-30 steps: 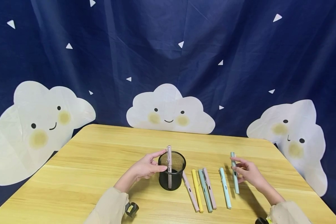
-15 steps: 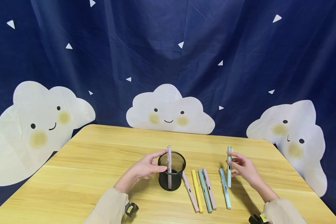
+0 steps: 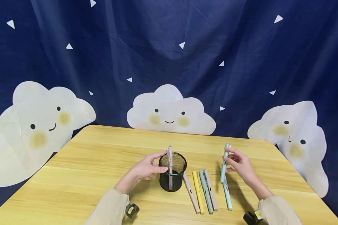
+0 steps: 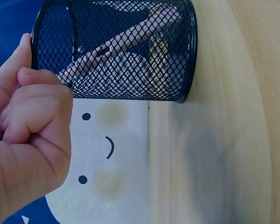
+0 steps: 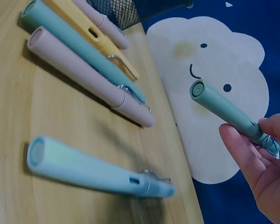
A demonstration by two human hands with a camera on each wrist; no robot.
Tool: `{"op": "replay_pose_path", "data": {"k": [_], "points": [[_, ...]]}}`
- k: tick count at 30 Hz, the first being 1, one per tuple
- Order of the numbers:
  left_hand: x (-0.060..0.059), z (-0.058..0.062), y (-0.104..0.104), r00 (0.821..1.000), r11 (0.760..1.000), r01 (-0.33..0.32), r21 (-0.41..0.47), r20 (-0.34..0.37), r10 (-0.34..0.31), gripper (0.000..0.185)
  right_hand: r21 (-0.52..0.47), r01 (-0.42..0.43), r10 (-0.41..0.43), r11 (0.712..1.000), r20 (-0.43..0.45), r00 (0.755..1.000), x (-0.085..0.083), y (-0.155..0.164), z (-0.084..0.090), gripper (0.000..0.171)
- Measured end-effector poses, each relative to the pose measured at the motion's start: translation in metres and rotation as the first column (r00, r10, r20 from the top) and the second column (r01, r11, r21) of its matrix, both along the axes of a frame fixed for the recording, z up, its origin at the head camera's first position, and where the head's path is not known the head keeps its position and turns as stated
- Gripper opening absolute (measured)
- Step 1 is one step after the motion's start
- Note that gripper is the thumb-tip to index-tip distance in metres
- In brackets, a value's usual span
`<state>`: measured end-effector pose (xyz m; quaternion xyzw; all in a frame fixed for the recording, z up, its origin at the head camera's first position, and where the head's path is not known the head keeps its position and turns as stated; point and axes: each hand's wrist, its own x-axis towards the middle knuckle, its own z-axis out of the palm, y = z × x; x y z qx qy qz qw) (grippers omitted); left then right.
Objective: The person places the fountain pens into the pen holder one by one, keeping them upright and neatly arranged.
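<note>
My left hand (image 3: pixel 146 168) grips the rim of a black mesh pen holder (image 3: pixel 178 181), index finger and thumb spread along its left side. A pale pink pen (image 3: pixel 170 161) stands inside the holder, cap above the rim; through the mesh it shows as a slanted pen (image 4: pixel 126 39) in the left wrist view. My right hand (image 3: pixel 242 165) pinches a green pen (image 3: pixel 225 159) near its clip and holds it above the table, slightly tilted. Under that pen's lower end lies a light blue pen (image 3: pixel 227 197), partly covered in the head view.
Between holder and light blue pen lie a pink pen (image 3: pixel 192 194), a yellow pen (image 3: pixel 198 193), a teal pen (image 3: pixel 206 193) and another pink pen (image 3: pixel 212 192). All rest on the wooden table (image 3: pixel 101 159). A dark blue cloud-print curtain (image 3: pixel 169 40) hangs behind.
My right hand has moved left and slightly up with the green pen, from beside the light blue pen to over its upper end. The left hand and pen holder have stayed put.
</note>
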<state>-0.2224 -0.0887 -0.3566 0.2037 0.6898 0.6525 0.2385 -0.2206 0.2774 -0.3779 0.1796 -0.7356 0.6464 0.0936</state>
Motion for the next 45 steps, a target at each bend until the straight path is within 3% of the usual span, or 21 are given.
{"op": "replay_pose_path", "data": {"k": [3, 10, 18, 22, 24, 27, 28, 30, 34, 37, 42, 45], "points": [[0.000, 0.000, 0.000, 1.000, 1.000, 0.000, 0.002, 0.003, 0.000, 0.073, -0.068, -0.090, 0.087, 0.994, -0.043, 0.995, -0.015, 0.008, -0.015, 0.035], [0.001, 0.000, 0.000, 1.000, 1.000, 0.004, 0.008, 0.003, -0.004, 0.073, -0.122, -0.085, 0.078, 0.989, -0.060, 0.995, -0.026, 0.003, -0.019, 0.039], [0.001, 0.000, 0.000, 1.000, 1.000, 0.005, 0.013, 0.014, -0.005, 0.073, -0.184, -0.005, -0.016, 0.983, -0.110, 0.994, -0.063, 0.010, -0.051, 0.045], [0.001, 0.001, 0.000, 1.000, 1.000, 0.004, 0.012, 0.018, -0.004, 0.073, -0.203, -0.014, -0.016, 0.979, -0.146, 0.989, -0.054, -0.004, -0.038, 0.045], [0.001, 0.001, 0.000, 1.000, 1.000, -0.001, 0.009, 0.019, 0.001, 0.073, -0.225, -0.053, 0.013, 0.973, -0.177, 0.984, -0.041, -0.016, -0.021, 0.043], [0.001, 0.002, 0.001, 1.000, 1.000, -0.011, 0.001, 0.019, 0.011, 0.073, -0.240, -0.040, -0.006, 0.970, -0.188, 0.982, -0.024, -0.035, 0.002, 0.041], [0.001, 0.002, 0.001, 1.000, 1.000, -0.014, -0.002, 0.019, 0.014, 0.073, -0.255, -0.072, 0.018, 0.964, -0.209, 0.978, -0.025, -0.036, 0.002, 0.039], [0.002, 0.002, 0.001, 1.000, 1.000, -0.018, -0.009, 0.018, 0.018, 0.073, -0.264, -0.059, 0.002, 0.963, -0.208, 0.978, -0.025, -0.039, 0.003, 0.039], [0.002, 0.003, 0.001, 1.000, 1.000, -0.022, -0.020, 0.015, 0.023, 0.072, -0.271, -0.087, 0.026, 0.958, -0.223, 0.974, -0.045, -0.031, -0.016, 0.040], [0.002, 0.004, 0.001, 1.000, 1.000, -0.021, -0.021, 0.016, 0.021, 0.072, -0.255, -0.069, 0.009, 0.965, -0.230, 0.973, -0.050, -0.030, -0.022, 0.040], [0.001, 0.003, 0.000, 1.000, 1.000, -0.012, -0.012, 0.020, 0.013, 0.072, -0.258, 0.026, -0.070, 0.966, -0.163, 0.984, -0.014, -0.062, 0.018, 0.032], [0.001, 0.002, 0.000, 1.000, 1.000, -0.010, -0.008, 0.020, 0.010, 0.072, -0.277, 0.049, -0.091, 0.959, -0.141, 0.986, -0.037, -0.053, -0.006, 0.035]]}}
